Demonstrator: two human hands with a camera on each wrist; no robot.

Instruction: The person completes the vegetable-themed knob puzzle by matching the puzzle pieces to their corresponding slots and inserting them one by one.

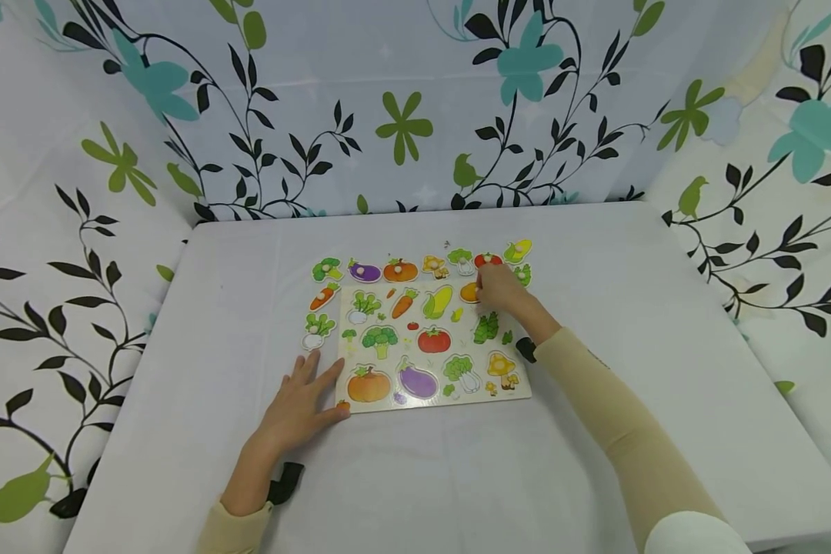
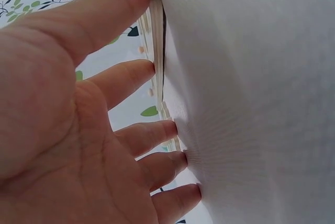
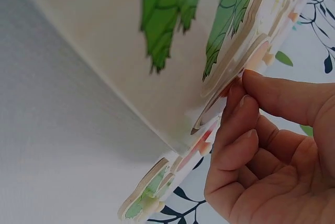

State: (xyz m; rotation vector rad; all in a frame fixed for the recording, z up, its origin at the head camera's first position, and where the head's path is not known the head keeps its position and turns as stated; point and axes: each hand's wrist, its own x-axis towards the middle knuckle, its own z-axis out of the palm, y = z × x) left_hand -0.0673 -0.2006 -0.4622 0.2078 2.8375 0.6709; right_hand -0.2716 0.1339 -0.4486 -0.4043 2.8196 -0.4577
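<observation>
A wooden vegetable puzzle board point(image 1: 402, 312) lies on the white table, printed with a pumpkin, an eggplant, a tomato and other vegetables. My left hand point(image 1: 298, 412) is spread at its lower left corner, fingertips touching the board's edge and the cloth; the left wrist view shows the straight fingers and palm point(image 2: 78, 124). At the board's upper right, my right hand point(image 1: 504, 291) pinches an orange-brown puzzle piece point(image 1: 468, 292) between thumb and forefinger. In the right wrist view this thin piece point(image 3: 256, 56) sits tilted at the board's surface, partly hidden by the fingers point(image 3: 238, 111).
Loose knobbed pieces line the board's far and left sides: broccoli point(image 1: 327, 268), eggplant point(image 1: 365, 271), pumpkin point(image 1: 400, 270), mushroom point(image 1: 435, 266), tomato point(image 1: 488, 260), corn point(image 1: 518, 250), carrot point(image 1: 323, 296) and turnip point(image 1: 318, 331) among them. A leaf-patterned curtain point(image 1: 360, 92) surrounds the table.
</observation>
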